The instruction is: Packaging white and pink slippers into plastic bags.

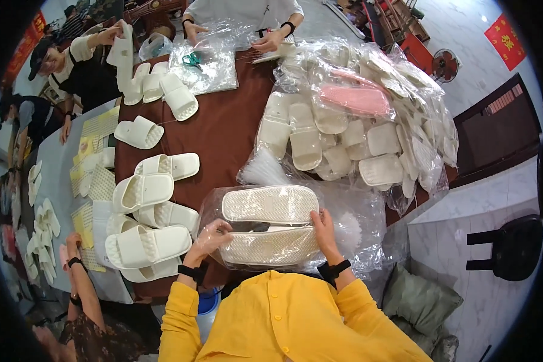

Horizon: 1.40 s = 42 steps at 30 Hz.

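In front of me a pair of cream slippers (270, 205) lies sole side up inside a clear plastic bag (213, 205). My left hand (213, 238) is closed, its bent fingers pinching the bag beside the left end of the nearer slipper. At the opposite end, my right hand (324, 232) grips the slippers through the plastic, fingers close to both right ends. More flat clear bags (365, 232) lie under and to the right of the pair. A pile of loose white slippers (154, 190) sits just left of my left hand.
A large heap of bagged slippers (304, 145), with a pink pair (353, 99) on top, fills the brown table's (223, 133) far right. Across the table, a person's hands (271, 41) handle clear bags near green scissors (191, 59). Other people work at a grey table (60, 151) on the left.
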Each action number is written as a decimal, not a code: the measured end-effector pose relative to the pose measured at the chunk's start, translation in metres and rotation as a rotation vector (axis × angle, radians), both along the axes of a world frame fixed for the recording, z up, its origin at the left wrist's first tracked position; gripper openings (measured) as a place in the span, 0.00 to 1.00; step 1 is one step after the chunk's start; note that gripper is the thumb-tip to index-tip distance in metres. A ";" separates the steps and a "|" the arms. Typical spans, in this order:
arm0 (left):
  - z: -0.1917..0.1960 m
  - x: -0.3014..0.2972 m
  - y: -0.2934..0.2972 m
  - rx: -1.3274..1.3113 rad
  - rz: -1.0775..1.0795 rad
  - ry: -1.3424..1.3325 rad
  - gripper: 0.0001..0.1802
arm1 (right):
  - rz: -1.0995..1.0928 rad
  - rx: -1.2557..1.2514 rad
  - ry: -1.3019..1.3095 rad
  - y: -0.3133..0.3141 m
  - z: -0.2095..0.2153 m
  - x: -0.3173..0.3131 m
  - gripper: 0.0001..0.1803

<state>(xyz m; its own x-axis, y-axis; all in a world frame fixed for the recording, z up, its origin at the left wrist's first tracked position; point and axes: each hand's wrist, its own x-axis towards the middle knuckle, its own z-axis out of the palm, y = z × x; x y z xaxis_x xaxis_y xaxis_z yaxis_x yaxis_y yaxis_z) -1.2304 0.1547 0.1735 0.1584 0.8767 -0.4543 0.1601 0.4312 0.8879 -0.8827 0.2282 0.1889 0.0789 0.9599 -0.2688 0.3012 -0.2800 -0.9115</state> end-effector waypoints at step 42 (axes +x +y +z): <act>0.152 -0.128 0.004 0.619 1.002 0.266 0.13 | -0.619 0.379 0.456 0.035 0.106 0.089 0.08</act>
<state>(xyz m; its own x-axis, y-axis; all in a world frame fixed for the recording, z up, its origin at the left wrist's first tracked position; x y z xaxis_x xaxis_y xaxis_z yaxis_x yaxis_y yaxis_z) -1.3585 0.1584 0.3255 -0.7515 0.6372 0.1709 0.2073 -0.0178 0.9781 -0.7940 0.2636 0.2953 0.5804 0.8112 -0.0717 -0.2247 0.0749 -0.9715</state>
